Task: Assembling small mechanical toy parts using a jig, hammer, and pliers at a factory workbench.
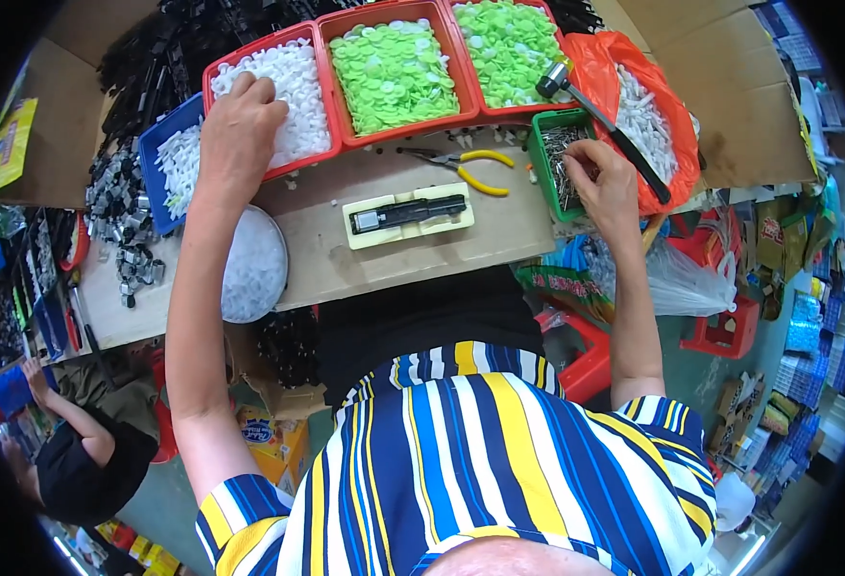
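Note:
My left hand (240, 130) reaches over a red bin of small white plastic pieces (298, 96), its fingers curled down at the pieces; what they pinch is hidden. At the right, my right hand (603, 182) is over a green tray (541, 158) of small metal parts that look like pins or screws. Its thumb and forefinger meet in a pinch, and anything between them is too small to make out. Between my hands, a cream-coloured holder (408, 233) lies on the table with a long black part (413, 211) in it, silvery near its left end.
Yellow-handled pliers (485, 173) lie behind the holder. A hammer (624, 144) rests across an orange bag (682, 144) of white pieces. Bins of green discs (394, 77) stand behind; a round white-filled tub (254, 269) sits beside my left forearm. Another person (86, 461) is at lower left.

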A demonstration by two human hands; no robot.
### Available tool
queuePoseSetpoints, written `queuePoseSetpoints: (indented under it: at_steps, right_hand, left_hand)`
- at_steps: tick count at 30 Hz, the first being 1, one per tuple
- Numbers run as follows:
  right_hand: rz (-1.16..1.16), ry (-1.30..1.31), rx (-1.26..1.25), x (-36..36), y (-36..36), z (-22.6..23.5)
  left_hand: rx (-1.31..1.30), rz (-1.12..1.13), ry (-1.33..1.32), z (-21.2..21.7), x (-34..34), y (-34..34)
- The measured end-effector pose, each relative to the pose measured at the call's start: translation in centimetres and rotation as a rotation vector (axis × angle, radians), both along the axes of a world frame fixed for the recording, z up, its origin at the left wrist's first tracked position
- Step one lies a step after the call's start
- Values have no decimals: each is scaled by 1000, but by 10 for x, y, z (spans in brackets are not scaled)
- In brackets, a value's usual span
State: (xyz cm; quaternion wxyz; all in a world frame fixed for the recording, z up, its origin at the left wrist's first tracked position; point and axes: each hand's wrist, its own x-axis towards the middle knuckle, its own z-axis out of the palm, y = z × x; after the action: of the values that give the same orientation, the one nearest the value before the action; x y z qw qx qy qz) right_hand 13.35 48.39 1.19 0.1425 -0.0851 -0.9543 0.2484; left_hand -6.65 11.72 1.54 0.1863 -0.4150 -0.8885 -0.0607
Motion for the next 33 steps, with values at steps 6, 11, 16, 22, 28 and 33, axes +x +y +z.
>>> queuePoseSetpoints:
  at_steps: [6, 11, 16, 22, 28, 33]
  right_hand:
    - [15, 94, -145, 3, -11, 7]
    - [172, 209, -326, -13, -42, 18]
    - [392, 228, -464, -37, -96, 26]
    - [530, 248, -519, -45, -136, 35]
    - [571, 243, -390, -43, -143, 26]
    - [578, 253, -321, -42, -147, 25]
  left_hand:
    - [157, -63, -40, 6, 1, 7]
    - [721, 101, -644, 11, 24, 10]
    - [1416, 126, -1535, 2, 73, 21]
    - [1750, 28, -1844, -23, 115, 31]
    - [1872, 80, -1845, -25, 132, 39]
    - [1904, 77, -1742, -26, 138, 43]
